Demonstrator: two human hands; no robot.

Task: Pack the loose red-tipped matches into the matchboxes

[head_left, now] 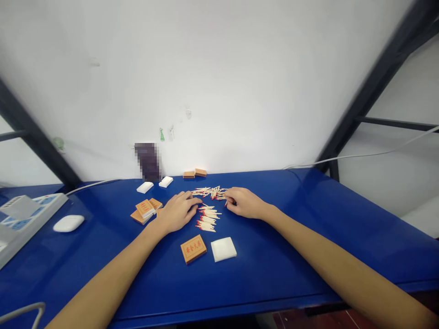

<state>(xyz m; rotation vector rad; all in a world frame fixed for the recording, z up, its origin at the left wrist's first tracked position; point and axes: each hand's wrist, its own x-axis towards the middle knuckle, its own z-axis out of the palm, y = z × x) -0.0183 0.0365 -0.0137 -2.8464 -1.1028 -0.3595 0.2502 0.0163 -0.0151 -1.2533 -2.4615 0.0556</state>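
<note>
A heap of red-tipped matches [207,214] lies on the blue table [274,256], with more matches [209,192] spread just behind it. My left hand [177,211] rests palm down beside the heap, fingers together and touching the matches. Curled over the far matches is my right hand [244,202], its fingertips pinched on a few of them. In front of the heap lie an orange matchbox sleeve [193,248] and a white inner tray [223,249].
Orange matchboxes [146,209] are stacked left of my left hand. Two white trays [155,184] and two more boxes [195,173] lie near the wall. A white mouse [68,223] and a power strip [20,219] sit at far left. Dark shelf struts rise on both sides.
</note>
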